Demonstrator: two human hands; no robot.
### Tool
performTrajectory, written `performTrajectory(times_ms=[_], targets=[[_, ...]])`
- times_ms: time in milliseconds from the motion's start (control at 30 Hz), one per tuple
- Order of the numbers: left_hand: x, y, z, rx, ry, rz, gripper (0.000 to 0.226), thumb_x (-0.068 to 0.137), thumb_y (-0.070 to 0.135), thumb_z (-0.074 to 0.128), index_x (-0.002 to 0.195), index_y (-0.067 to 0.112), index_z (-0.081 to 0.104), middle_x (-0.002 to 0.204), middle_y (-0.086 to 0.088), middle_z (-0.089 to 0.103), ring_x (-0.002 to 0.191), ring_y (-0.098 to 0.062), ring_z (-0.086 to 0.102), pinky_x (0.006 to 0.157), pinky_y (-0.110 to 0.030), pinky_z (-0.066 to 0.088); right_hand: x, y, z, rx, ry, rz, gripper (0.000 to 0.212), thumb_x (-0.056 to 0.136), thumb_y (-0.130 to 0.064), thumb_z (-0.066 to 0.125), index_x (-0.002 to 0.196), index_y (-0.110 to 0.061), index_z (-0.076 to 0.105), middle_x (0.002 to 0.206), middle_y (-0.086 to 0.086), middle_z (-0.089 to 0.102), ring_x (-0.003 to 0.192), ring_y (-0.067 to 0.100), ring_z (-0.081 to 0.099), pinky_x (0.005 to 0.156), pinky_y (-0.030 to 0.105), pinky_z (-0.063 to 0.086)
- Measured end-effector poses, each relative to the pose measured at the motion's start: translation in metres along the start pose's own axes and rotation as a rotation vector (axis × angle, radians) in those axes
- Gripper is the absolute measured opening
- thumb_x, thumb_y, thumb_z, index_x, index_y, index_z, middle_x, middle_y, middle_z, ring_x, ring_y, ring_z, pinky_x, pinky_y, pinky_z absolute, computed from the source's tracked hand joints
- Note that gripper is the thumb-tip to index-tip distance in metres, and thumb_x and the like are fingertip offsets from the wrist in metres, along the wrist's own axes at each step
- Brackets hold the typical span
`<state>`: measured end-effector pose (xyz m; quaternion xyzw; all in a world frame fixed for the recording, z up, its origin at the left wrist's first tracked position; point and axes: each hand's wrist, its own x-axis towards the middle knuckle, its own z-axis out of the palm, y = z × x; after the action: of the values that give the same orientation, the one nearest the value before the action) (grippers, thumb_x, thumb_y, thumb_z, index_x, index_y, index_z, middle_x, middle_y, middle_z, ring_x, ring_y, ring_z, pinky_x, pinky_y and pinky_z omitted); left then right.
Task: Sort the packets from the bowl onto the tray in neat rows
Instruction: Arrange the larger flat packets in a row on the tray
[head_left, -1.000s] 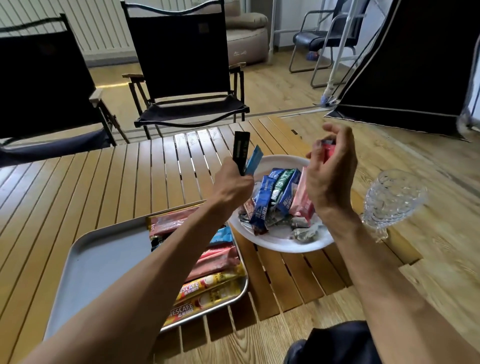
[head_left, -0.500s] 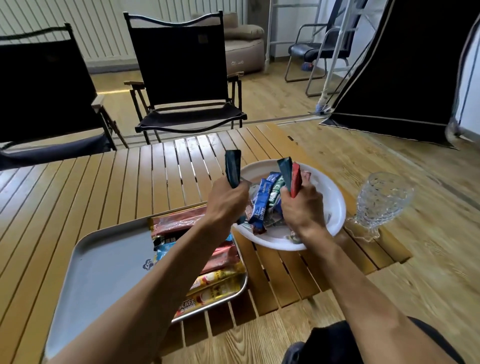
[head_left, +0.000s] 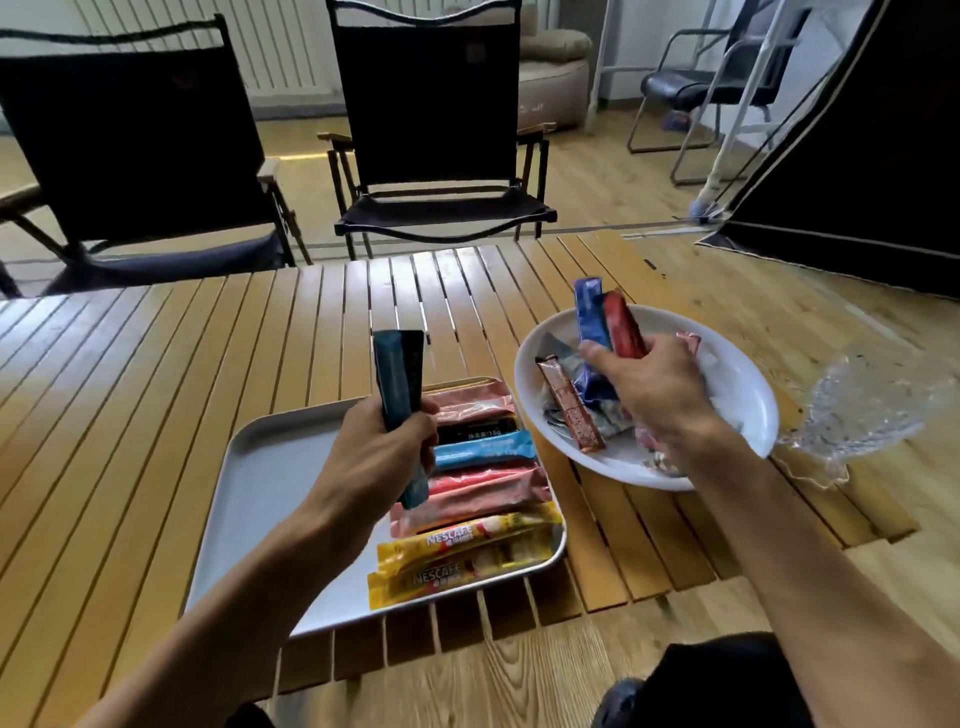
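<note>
A white bowl (head_left: 737, 374) on the slatted table holds several stick packets, among them a brown one (head_left: 571, 410). My right hand (head_left: 654, 389) is inside the bowl, shut on a blue packet (head_left: 589, 317) and a red packet (head_left: 623, 327) held upright. Over the grey tray (head_left: 260, 467), my left hand (head_left: 379, 452) grips a teal and a black packet (head_left: 397, 374), also upright. Along the tray's right side lies a row of several packets: pink, black, light blue (head_left: 483, 449), red and two yellow Nescafe sticks (head_left: 467, 540).
A clear glass (head_left: 872, 400) stands right of the bowl, near the table's right edge. Two black folding chairs (head_left: 431, 130) stand behind the wooden table (head_left: 156, 389). A black fabric panel (head_left: 872, 182) rises at the far right.
My right hand dropped into the bowl and now grips a blue and a red packet. My left hand moved down and left, over the tray, still holding its packets.
</note>
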<state>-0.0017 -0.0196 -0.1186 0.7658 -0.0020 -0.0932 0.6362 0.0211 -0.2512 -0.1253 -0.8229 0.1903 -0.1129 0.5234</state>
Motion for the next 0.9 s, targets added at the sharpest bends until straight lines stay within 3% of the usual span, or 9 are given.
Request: performTrajectory(times_ms=[133, 200, 267, 500, 600, 700, 800, 900], targets=[[-0.006, -0.01, -0.01, 0.051, -0.049, 0.067, 0.013, 0.092, 0.024, 0.054, 0.088, 0.012, 0.058, 0.072, -0.005, 0.056, 0.069, -0.014, 0.056, 0.061, -0.023, 0.051, -0.028, -0.02, 0.015, 0.347, -0.2, 0.068, 0.023, 0.086, -0.031, 0.07, 0.1, -0.013, 0.067, 0.085, 0.004, 0.074, 0.08, 0.021, 0.07, 0.073, 0.038, 0.058], [-0.008, -0.009, -0.011, 0.056, -0.082, 0.121, 0.018, 0.087, 0.029, 0.058, 0.085, 0.012, 0.062, 0.062, 0.0, 0.056, 0.059, -0.009, 0.053, 0.055, -0.019, 0.05, -0.039, -0.025, 0.029, 0.42, -0.246, 0.095, 0.022, 0.085, -0.028, 0.07, 0.097, -0.01, 0.065, 0.08, 0.004, 0.072, 0.065, 0.015, 0.067, 0.054, 0.03, 0.054], [-0.009, -0.008, -0.01, 0.074, -0.118, 0.172, 0.022, 0.084, 0.032, 0.061, 0.085, 0.01, 0.064, 0.057, 0.003, 0.054, 0.053, -0.006, 0.051, 0.051, -0.016, 0.047, -0.047, -0.028, 0.041, 0.504, -0.249, 0.097, 0.024, 0.086, -0.026, 0.07, 0.101, -0.008, 0.065, 0.077, 0.002, 0.071, 0.053, 0.005, 0.064, 0.047, 0.02, 0.048], [-0.009, -0.012, -0.006, 0.09, -0.121, 0.225, 0.021, 0.086, 0.024, 0.064, 0.081, 0.003, 0.064, 0.06, -0.007, 0.052, 0.052, -0.012, 0.048, 0.049, -0.023, 0.044, -0.059, -0.028, 0.067, 0.529, -0.312, 0.043, 0.016, 0.088, -0.032, 0.066, 0.099, -0.022, 0.067, 0.07, -0.01, 0.071, 0.057, 0.002, 0.061, 0.058, 0.027, 0.045], [-0.007, -0.014, -0.008, 0.071, -0.089, 0.208, 0.018, 0.086, 0.024, 0.064, 0.077, 0.009, 0.064, 0.059, -0.005, 0.052, 0.052, -0.013, 0.048, 0.048, -0.022, 0.044, -0.062, -0.026, 0.072, 0.548, -0.338, 0.033, 0.019, 0.089, -0.032, 0.066, 0.103, -0.02, 0.066, 0.065, -0.008, 0.067, 0.053, 0.005, 0.058, 0.055, 0.025, 0.045], [-0.004, -0.012, -0.017, 0.075, -0.074, 0.204, 0.013, 0.087, 0.025, 0.062, 0.082, 0.013, 0.065, 0.058, -0.001, 0.054, 0.052, -0.01, 0.049, 0.048, -0.02, 0.045, -0.06, -0.025, 0.065, 0.568, -0.394, 0.041, 0.015, 0.088, -0.029, 0.067, 0.094, -0.016, 0.061, 0.06, -0.002, 0.059, 0.049, 0.012, 0.049, 0.05, 0.025, 0.044], [0.001, -0.009, -0.039, 0.3, -0.212, 0.234, 0.016, 0.088, 0.027, 0.06, 0.083, 0.012, 0.064, 0.058, -0.001, 0.053, 0.053, -0.014, 0.048, 0.047, -0.025, 0.044, -0.046, -0.028, 0.049, 0.656, -0.367, 0.103, 0.018, 0.085, -0.024, 0.07, 0.093, -0.011, 0.06, 0.074, 0.003, 0.065, 0.046, 0.01, 0.049, 0.046, 0.023, 0.047], [0.004, -0.008, -0.059, 0.347, -0.261, 0.184, 0.007, 0.088, 0.025, 0.061, 0.083, 0.021, 0.064, 0.056, 0.0, 0.055, 0.05, -0.01, 0.049, 0.046, -0.024, 0.045, -0.032, -0.025, 0.033, 0.534, -0.34, 0.099, 0.02, 0.086, -0.018, 0.07, 0.098, -0.005, 0.061, 0.063, 0.004, 0.057, 0.043, 0.01, 0.049, 0.044, 0.023, 0.045]])
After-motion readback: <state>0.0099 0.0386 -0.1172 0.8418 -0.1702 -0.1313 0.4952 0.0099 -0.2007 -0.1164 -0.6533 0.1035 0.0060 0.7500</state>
